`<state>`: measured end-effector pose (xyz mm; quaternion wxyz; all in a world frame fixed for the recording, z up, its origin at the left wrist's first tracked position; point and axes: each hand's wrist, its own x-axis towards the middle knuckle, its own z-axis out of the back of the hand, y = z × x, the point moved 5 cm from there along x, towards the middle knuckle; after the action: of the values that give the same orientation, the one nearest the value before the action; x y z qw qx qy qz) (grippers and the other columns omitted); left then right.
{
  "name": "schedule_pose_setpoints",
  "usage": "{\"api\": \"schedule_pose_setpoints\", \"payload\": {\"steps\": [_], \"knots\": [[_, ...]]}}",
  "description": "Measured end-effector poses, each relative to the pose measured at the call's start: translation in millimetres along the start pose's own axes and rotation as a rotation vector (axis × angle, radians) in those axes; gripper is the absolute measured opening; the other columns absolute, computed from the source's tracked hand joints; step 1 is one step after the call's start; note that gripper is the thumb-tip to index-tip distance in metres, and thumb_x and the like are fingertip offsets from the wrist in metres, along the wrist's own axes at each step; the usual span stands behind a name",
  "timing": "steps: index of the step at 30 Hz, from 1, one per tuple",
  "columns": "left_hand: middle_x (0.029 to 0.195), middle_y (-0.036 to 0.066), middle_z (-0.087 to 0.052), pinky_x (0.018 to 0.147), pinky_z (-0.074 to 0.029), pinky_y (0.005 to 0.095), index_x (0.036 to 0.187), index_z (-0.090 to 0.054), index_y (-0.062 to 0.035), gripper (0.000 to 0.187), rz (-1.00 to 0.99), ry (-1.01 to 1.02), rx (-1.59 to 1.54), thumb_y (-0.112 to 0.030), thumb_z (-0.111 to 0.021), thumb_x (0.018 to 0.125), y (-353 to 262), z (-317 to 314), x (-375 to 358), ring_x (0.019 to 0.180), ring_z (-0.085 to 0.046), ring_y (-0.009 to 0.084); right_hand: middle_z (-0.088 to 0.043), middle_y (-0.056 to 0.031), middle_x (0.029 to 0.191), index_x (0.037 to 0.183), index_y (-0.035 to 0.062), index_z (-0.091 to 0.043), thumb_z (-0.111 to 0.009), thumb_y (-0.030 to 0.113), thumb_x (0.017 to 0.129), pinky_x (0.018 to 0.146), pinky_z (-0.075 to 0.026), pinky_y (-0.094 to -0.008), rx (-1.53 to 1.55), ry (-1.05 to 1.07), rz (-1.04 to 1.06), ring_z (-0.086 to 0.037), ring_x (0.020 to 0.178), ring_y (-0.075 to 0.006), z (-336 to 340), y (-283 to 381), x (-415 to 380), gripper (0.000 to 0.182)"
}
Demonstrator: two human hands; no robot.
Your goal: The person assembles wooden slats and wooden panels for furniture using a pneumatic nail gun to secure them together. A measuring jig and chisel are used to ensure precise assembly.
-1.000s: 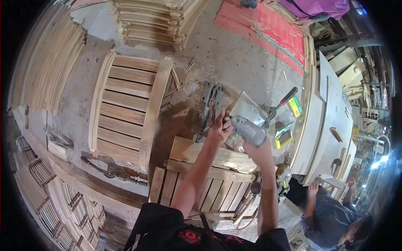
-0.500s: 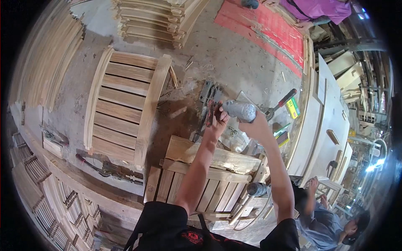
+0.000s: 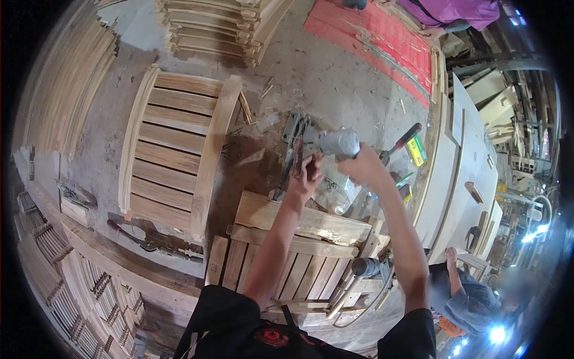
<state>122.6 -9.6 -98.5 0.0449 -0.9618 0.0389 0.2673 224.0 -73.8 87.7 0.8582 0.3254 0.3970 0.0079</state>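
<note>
Gripping a silver-grey cylindrical tool (image 3: 339, 143) just right of centre in the head view, the right hand (image 3: 363, 166) sits near the curled left hand (image 3: 308, 172), its hold unclear beside a dark reddish metal piece (image 3: 298, 157); a loosened grip could bruise fingers.

Remote feed, head view: I can read no word, brand or number with certainty. Taking the yellow-and-green box (image 3: 417, 151) as landmark, I note dark characters on its yellow face, too small and soft for me to resolve. Well below and to the left of that box, I log a red emblem (image 3: 271, 337) on the front of the black shirt (image 3: 230, 317), its detail too blurred for me to spell out any lettering.
</note>
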Motion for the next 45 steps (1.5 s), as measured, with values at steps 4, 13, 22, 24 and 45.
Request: {"api": "schedule_pose_setpoints", "payload": {"steps": [4, 13, 22, 24, 45], "knots": [[0.071, 0.000, -0.055, 0.056, -0.038, 0.0283, 0.100, -0.065, -0.0049, 0.022, -0.033, -0.494, 0.583, -0.024, -0.055, 0.096, -43, -2, -91, 0.057, -0.046, 0.0076, -0.062, -0.0141, 0.062, 0.069, -0.0060, -0.059, -0.061, 0.013, 0.068, 0.046, -0.047, -0.0365, -0.159, 0.002, -0.084, -0.060, 0.052, -0.0205, 0, 3, 20, 0.019], [0.092, 0.027, -0.068, 0.078, -0.051, 0.0562, 0.110, -0.054, -0.0013, 0.038, -0.299, -0.459, 1.902, -0.036, -0.044, 0.099, -93, -79, -73, 0.089, -0.067, 0.0453, -0.062, -0.0165, 0.062, 0.067, -0.0083, -0.059, -0.057, 0.011, 0.067, 0.049, -0.052, -0.0379, -0.228, -0.061, -0.100, -0.063, 0.054, -0.0250, -7, 21, 12, 0.020], [0.089, 0.028, -0.068, 0.078, -0.051, 0.0587, 0.101, -0.052, -0.0012, 0.037, -0.303, -0.469, 2.062, -0.036, -0.039, 0.101, -75, -80, -72, 0.086, -0.066, 0.0490, -0.065, -0.0193, 0.063, 0.068, -0.0091, -0.063, -0.055, 0.010, 0.065, 0.049, -0.054, -0.0387, -0.309, -0.068, -0.118, -0.066, 0.054, -0.0292, -16, 32, 5, 0.020], [0.090, 0.028, -0.068, 0.079, -0.051, 0.0591, 0.101, -0.053, -0.0008, 0.038, -0.265, -0.449, 2.072, -0.036, -0.038, 0.101, -76, -81, -71, 0.087, -0.066, 0.0489, -0.065, -0.0193, 0.064, 0.067, -0.0090, -0.063, -0.055, 0.010, 0.065, 0.049, -0.054, -0.0390, -0.302, -0.067, -0.113, -0.066, 0.054, -0.0290, -17, 32, 6, 0.020], [0.090, 0.029, -0.068, 0.079, -0.052, 0.0588, 0.094, -0.061, -0.0009, 0.044, -0.323, -0.439, 2.082, -0.038, -0.038, 0.101, -83, -82, -69, 0.087, -0.065, 0.0503, -0.060, -0.0166, 0.056, 0.060, -0.0082, -0.060, -0.057, 0.009, 0.063, 0.047, -0.053, -0.0388, -0.199, -0.091, -0.064, -0.062, 0.048, -0.0279, -23, 9, 22, 0.017]]}}
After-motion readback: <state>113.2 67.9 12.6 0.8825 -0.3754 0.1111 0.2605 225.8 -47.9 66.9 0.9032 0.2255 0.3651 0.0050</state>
